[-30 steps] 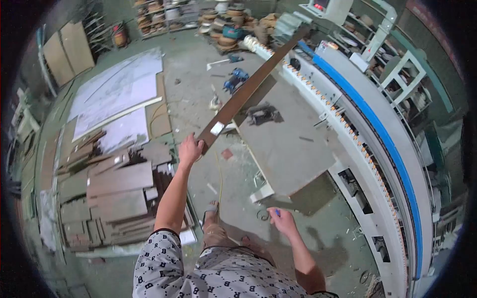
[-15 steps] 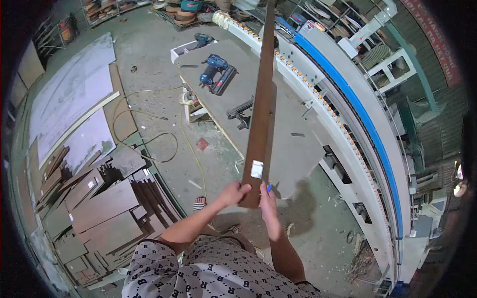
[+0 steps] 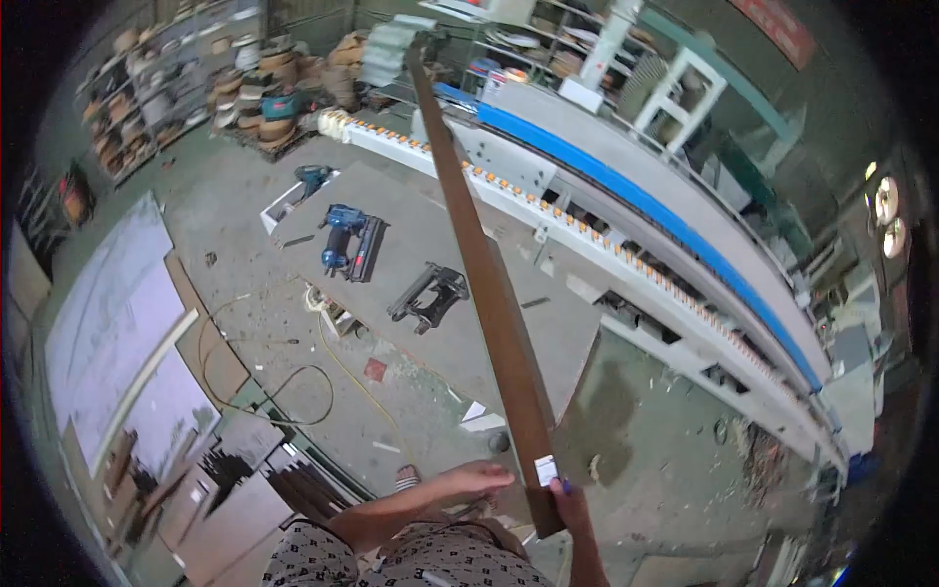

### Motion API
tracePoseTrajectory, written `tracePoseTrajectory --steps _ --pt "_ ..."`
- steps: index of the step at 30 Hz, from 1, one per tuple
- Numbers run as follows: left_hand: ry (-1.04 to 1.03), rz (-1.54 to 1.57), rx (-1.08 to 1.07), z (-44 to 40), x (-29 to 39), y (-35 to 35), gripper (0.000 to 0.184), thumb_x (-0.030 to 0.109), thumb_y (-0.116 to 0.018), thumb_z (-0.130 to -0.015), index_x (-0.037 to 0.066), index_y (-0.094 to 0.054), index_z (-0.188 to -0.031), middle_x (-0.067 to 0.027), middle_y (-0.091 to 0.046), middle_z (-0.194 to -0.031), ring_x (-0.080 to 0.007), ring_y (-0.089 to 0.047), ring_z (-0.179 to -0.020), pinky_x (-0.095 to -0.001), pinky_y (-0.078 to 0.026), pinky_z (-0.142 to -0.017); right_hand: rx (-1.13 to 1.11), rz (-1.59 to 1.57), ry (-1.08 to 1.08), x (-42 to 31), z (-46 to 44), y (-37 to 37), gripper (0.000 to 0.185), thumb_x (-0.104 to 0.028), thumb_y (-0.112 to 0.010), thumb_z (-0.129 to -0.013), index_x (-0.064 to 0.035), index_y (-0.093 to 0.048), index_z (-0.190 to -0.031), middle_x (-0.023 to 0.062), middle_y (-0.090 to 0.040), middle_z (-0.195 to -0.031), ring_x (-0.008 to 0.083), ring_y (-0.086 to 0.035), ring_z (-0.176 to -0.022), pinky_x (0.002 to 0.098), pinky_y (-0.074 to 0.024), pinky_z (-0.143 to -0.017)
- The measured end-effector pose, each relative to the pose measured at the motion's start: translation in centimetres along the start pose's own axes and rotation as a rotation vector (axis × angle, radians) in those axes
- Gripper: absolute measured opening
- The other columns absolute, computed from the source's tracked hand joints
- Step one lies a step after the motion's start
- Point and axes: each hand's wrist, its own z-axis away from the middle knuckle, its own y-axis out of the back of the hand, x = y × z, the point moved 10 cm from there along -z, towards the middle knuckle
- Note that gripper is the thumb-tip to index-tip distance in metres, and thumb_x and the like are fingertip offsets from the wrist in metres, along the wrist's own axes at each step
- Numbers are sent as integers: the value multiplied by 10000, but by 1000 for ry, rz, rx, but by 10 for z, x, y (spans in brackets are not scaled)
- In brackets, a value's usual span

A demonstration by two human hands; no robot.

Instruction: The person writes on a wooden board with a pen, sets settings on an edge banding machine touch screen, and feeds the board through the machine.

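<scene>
A long brown board with a white label near its close end slants up and away across the worktable. My right hand grips the board's right edge beside the label, thumb on top. A small blue item shows at that hand; its kind is unclear. My left hand is just left of the board with a gap between them, holding nothing, its fingers loosely extended. On the table left of the board are a blue nail gun and a black nail gun.
Beneath the board stands the grey worktable. A long machine with a blue strip runs behind it. Stacked brown panels lie at the lower left, and a hose curls on the floor. Loaded shelves stand at the back.
My left hand has let go of the board and moved off its left edge. The view has turned right and up, so the board now slants to the upper left.
</scene>
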Motion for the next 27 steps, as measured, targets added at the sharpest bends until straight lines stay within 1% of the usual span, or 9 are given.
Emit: tracePoseTrajectory --steps 4,7,9,11,14,15,20,23,27 --pt "24 193 77 -1 13 13 569 536 -504 -971 74 -520 -1302 -31 -633 -1100 -88 -571 -885 -265 -496 -794 -57 120 -287 1 47 40 560 -525 -587 -917 23 -655 -818 36 -572 -631 116 -473 -648 363 -441 -591" --pt "-14 541 103 -27 13 20 555 495 -470 -997 67 -486 -1349 -47 -626 -1191 -113 -607 -953 -310 -514 -832 -154 205 -430 40 70 58 511 -517 -560 -925 -37 -712 -1014 168 -698 -855 221 -665 -812 386 -499 -757" --pt "-42 627 118 -50 14 18 514 442 -442 -1019 45 -487 -1342 -66 -619 -1230 -148 -624 -1023 -340 -527 -878 -88 256 -374 84 77 69 527 -548 -590 -896 -50 -719 -1011 170 -707 -893 229 -671 -848 384 -505 -790" --pt "119 546 214 -56 34 4 476 400 -450 -1024 36 -497 -1328 -69 -622 -1237 -172 -617 -1097 -355 -526 -913 -68 0 -530 94 88 83 332 -372 -621 -937 -52 -706 -959 70 -683 -841 170 -600 -798 369 -487 -728" --pt "40 533 328 -87 49 -1 365 310 -521 -1006 31 -557 -1239 -113 -667 -1123 -203 -689 -884 -341 -572 -832 -24 -204 -224 96 73 115 402 -409 -565 -974 -36 -715 -993 3 -670 -851 97 -582 -820 312 -488 -751" --pt "-4 518 325 -87 66 -11 324 308 -544 -996 38 -572 -1172 -97 -669 -1057 -188 -682 -867 -333 -575 -791 -88 -110 -439 74 73 136 466 -452 -560 -965 -7 -698 -958 19 -662 -791 103 -570 -775 323 -483 -718" --pt "-149 558 410 -82 101 -38 267 251 -567 -986 29 -576 -1134 -107 -660 -1082 -179 -666 -900 -316 -576 -735 -111 -102 -311 46 78 150 437 -445 -558 -950 -21 -663 -961 93 -639 -747 141 -553 -715 352 -464 -685" --pt "-160 550 477 -77 81 -6 275 243 -556 -990 31 -572 -1166 -105 -650 -1135 -185 -653 -951 -325 -559 -770 -110 -15 -303 35 72 145 444 -438 -568 -939 1 -640 -936 199 -651 -786 331 -622 -704 403 -470 -667" --pt "-218 558 510 -74 108 -14 274 243 -559 -987 45 -572 -1177 -70 -644 -1161 -186 -621 -1036 -366 -502 -891 -27 -54 -63 13 66 152 386 -386 -574 -934 -7 -599 -869 228 -584 -754 410 -544 -677 426 -432 -615"
